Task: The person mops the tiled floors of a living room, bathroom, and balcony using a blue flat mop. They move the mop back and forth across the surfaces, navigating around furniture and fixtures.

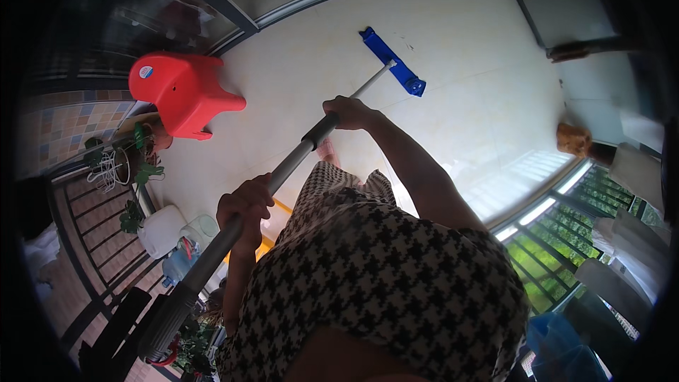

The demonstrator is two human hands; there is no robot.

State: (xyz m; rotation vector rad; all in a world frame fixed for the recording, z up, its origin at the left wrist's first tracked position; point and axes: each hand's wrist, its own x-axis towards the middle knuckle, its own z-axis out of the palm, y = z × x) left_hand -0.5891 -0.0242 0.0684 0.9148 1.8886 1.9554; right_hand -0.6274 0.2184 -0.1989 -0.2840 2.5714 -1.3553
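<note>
Mop [283, 170] gripped in both hands, pole slanting away across the pale floor [481, 99]. Blue head [391, 61] flat on the tiles, well beyond the right hand. Right hand [348, 112] clamped over the dark collar partway along the pole; left hand [244, 206] wrapped around the grey shaft nearer the body, well apart from the right. Dark grip end below the left hand. Red stool [182, 92] stood left of both hands, beside a glass door. White jugs [170, 230] just left of the left hand, near potted plants [134, 184] along a railing.
</note>
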